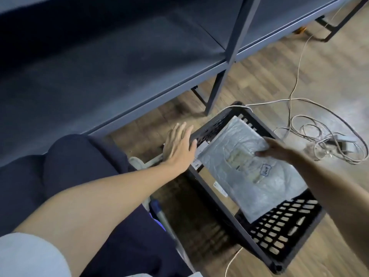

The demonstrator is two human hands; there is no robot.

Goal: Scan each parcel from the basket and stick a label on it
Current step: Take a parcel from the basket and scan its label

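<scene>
A grey plastic parcel (247, 172) is pinched at its far edge by the right hand (277, 149), long axis along the black basket (283, 228); the left hand (178, 148) is held spread flat beside the rim

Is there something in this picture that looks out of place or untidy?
Yes: loose white cables lie tangled on the floor right of the basket, and one runs along its far rim. The parcel under the right hand looks intact.

basket (283, 224): black, lattice | parcel (247, 172): silvery grey | floor (279, 76): brown wood-grain
</scene>
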